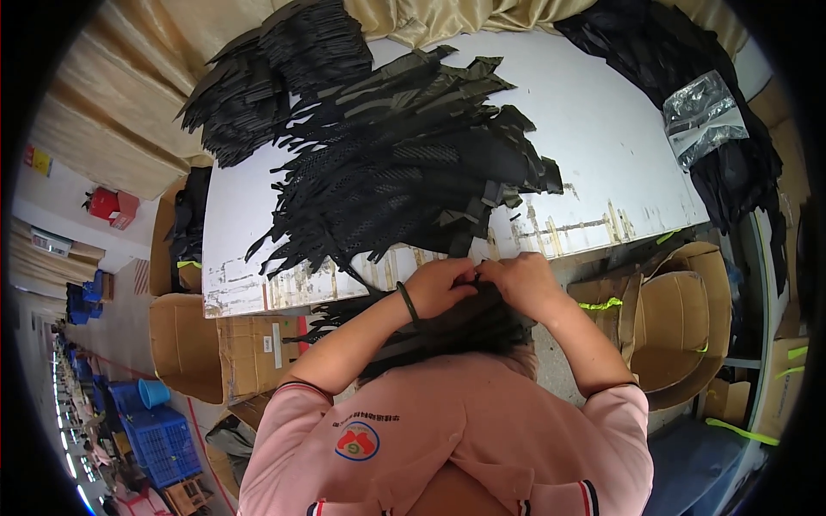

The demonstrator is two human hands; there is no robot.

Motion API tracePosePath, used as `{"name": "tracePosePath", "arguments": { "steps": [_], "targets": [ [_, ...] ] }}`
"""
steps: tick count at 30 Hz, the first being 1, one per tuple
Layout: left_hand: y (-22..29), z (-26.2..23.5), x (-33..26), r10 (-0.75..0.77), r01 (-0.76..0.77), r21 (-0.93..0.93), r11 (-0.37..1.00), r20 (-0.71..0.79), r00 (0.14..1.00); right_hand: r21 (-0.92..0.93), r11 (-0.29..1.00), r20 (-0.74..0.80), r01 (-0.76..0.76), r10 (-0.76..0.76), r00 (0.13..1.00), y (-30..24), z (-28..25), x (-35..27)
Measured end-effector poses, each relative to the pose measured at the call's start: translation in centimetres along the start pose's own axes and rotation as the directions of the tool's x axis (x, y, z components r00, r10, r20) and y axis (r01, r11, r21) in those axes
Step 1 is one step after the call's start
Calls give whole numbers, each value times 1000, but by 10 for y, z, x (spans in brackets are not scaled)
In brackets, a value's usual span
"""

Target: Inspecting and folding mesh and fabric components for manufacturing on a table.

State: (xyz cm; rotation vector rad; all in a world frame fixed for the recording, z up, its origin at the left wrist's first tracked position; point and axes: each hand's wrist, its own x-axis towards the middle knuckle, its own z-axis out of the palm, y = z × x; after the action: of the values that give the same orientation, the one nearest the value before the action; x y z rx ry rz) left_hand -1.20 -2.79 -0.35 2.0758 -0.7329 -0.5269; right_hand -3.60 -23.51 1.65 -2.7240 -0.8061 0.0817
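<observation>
My left hand (440, 285) and my right hand (523, 282) meet at the near edge of a white table (594, 138), fingers pinched together on a small black fabric piece (478, 277). A dark band circles my left wrist. Below the hands, a bundle of black strips (447, 331) lies in my lap. Just beyond the hands a big heap of black and olive mesh straps (404, 176) fans across the table.
A second stack of black pieces (258, 82) sits at the table's far left. Black fabric and a clear plastic bag (704, 112) lie at the far right. Open cardboard boxes (675, 327) stand on both sides of me. Blue crates (155, 430) are at lower left.
</observation>
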Motion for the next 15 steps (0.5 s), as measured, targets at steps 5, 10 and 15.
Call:
{"name": "tracePosePath", "arguments": {
  "steps": [5,10,15],
  "targets": [
    [14,-1,-1,210,-194,155,969,-96,973,71,997,-430,36,-2,903,-1,-1,9],
    [26,-7,-5,413,-322,387,864,-178,893,550,831,-425,-81,363,829,20,26,5],
    [18,-8,-6,295,-246,217,945,-234,926,986,57,100,-157,548,830,7,37,0]
  ]
}}
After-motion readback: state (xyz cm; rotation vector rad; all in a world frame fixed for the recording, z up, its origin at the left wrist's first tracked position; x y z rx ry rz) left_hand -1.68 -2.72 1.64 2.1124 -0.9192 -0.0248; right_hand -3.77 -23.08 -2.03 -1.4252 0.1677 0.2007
